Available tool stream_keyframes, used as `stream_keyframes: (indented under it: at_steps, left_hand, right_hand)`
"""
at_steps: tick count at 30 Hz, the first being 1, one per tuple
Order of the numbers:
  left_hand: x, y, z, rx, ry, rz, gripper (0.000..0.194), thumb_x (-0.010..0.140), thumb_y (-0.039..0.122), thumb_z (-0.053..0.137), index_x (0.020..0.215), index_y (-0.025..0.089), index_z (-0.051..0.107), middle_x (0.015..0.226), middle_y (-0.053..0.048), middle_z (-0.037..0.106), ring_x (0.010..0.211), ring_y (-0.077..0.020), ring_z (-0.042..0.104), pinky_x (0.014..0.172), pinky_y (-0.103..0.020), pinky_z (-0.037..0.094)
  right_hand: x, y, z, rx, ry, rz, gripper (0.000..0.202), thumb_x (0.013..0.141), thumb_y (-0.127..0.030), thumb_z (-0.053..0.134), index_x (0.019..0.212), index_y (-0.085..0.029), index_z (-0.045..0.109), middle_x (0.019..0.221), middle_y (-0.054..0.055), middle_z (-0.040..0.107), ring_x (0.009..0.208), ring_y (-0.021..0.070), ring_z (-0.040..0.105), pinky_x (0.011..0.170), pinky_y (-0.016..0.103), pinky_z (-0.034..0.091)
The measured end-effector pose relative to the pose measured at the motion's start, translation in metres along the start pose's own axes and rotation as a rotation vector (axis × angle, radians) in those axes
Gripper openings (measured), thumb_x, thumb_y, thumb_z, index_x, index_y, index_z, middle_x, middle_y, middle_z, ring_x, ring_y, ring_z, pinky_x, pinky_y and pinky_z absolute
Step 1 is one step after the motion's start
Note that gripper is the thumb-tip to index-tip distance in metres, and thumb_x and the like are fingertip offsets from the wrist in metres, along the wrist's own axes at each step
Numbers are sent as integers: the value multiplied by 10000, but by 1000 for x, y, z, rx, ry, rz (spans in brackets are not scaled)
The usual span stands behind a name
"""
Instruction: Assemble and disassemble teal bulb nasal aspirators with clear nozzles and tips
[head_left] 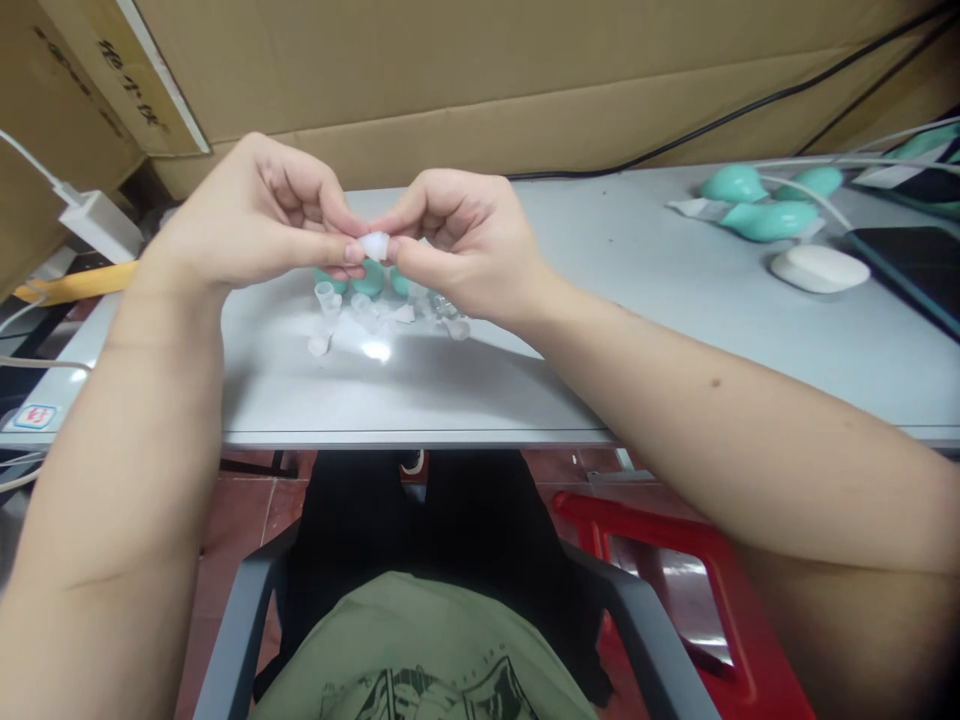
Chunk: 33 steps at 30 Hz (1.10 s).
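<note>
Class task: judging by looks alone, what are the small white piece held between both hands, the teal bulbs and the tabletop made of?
Small white piece: probably translucent soft plastic or silicone, milky. Teal bulbs: likely rubber or silicone, smooth matte sheen. Tabletop: hard grey laminate or painted metal, glossy, reflecting light.

We see our left hand [259,215] and right hand [457,235] raised together above the grey table [600,300], pinching a small white cap [374,245] between the fingertips of both. Just beneath them lie small clear tubes [327,300] and a few teal pieces [369,280]. Well off to the right sit more teal bulbs [769,220], a white mouse [819,268] and a dark tablet [919,265]. Cardboard [480,80] stands behind the table, and a white charger [97,225] hangs at the left.
</note>
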<state>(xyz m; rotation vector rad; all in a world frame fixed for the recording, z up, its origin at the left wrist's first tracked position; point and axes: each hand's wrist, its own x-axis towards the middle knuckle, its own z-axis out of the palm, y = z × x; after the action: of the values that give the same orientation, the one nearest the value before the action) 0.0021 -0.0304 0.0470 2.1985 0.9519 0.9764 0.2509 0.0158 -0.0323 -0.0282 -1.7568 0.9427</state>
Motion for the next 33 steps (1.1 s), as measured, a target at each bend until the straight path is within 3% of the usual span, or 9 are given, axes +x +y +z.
stream_keyframes:
  at_steps: [6,11,14,20,22,24,27,30,33]
  left_hand:
    - [2,-6,-2,-47,-11,13,163,882,155,978,924,301,917,983,5,881,936,-262,918,956,-440,797]
    - [5,-22,-3,-137,34,126,147,863,187,1060,949,224,947,981,-70,872,891,-376,919,884,-584,811]
    - [8,-26,-1,-123,55,128,141,876,176,1061,925,239,945,984,-62,872,885,-389,918,903,-646,817]
    - [16,-29,6,-130,201,235,263,802,309,1187,917,303,950,931,-56,863,845,-326,914,764,-449,805]
    - [17,-27,8,-41,214,162,252,880,345,1165,941,306,923,1024,-42,891,943,-301,931,880,-454,816]
    - [16,-25,9,-69,236,157,292,838,372,1176,918,289,908,993,-41,886,907,-300,926,841,-429,804]
    - [15,-24,9,-71,194,213,154,913,241,1059,933,281,912,1006,-39,889,922,-282,930,832,-392,798]
    - [15,-24,9,-66,204,201,135,913,233,1040,951,277,918,1015,-30,893,931,-270,932,850,-369,796]
    - [15,-23,10,-34,201,186,137,944,209,1019,961,296,915,1020,-8,894,925,-217,925,853,-313,782]
  right_hand:
    - [2,2,9,-48,89,64,83,977,-177,924,950,-241,877,945,11,871,833,203,792,758,355,597]
    - [8,4,17,91,173,60,242,909,-62,787,839,-277,876,881,-51,852,806,130,813,732,259,617]
    - [10,7,19,120,208,100,292,910,-3,784,817,-265,874,881,-54,851,808,100,797,783,226,626]
    - [10,9,22,103,345,38,267,1014,3,784,873,-205,877,905,-3,856,815,119,781,823,270,641]
    - [9,7,20,13,388,42,283,1019,-20,804,816,-212,849,863,8,828,796,134,741,799,301,593]
    - [8,4,16,-47,368,74,310,1048,-49,827,809,-246,847,867,4,812,809,147,732,810,326,597]
    - [5,1,10,36,277,120,243,1145,-158,899,976,-324,843,949,-33,846,923,153,827,945,309,713]
    - [6,0,8,85,272,114,173,1076,-173,976,1032,-323,901,1011,-56,876,978,145,859,993,260,739]
    - [8,-1,11,43,284,164,202,938,-180,1019,928,-371,954,1027,-41,872,947,183,835,983,290,746]
